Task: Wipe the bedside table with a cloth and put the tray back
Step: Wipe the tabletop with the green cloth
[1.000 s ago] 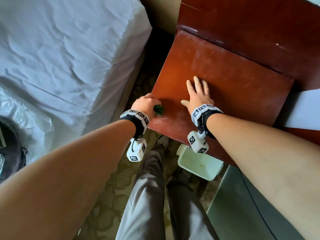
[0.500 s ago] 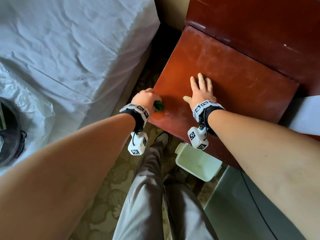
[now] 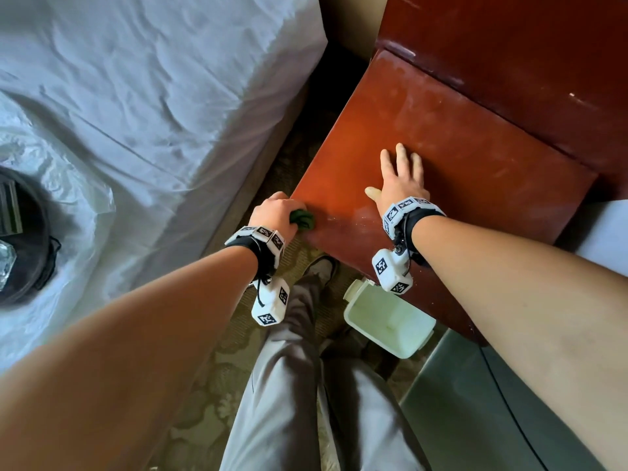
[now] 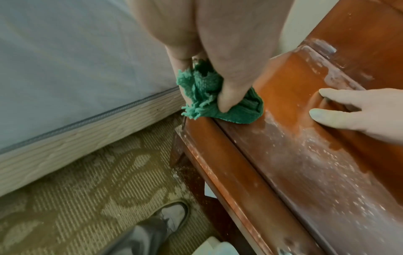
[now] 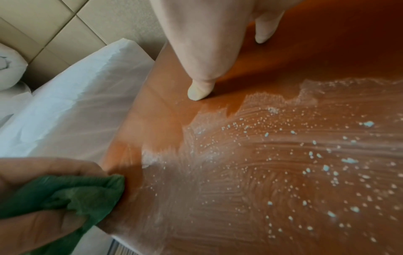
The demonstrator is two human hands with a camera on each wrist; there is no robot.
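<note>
Our left hand (image 3: 277,212) grips the bunched green cloth (image 4: 220,101) at the near left corner of the desk (image 3: 475,158). Our right hand (image 3: 402,180) lies flat, fingers straight, pressing on the desk top beside it. Wet streaks and white specks (image 5: 283,163) cover the near edge.

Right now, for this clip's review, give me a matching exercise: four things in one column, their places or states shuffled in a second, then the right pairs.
Things:
1. green cloth
2. right hand
3. white plastic tub
4. white bed sheet

Places or states:
A. on the carpet by the person's feet
B. flat on the bedside table, fingers straight
C. bunched in the left hand at the table's near corner
D. wrinkled, left of the table

Pairs: 1-C, 2-B, 3-A, 4-D
</note>
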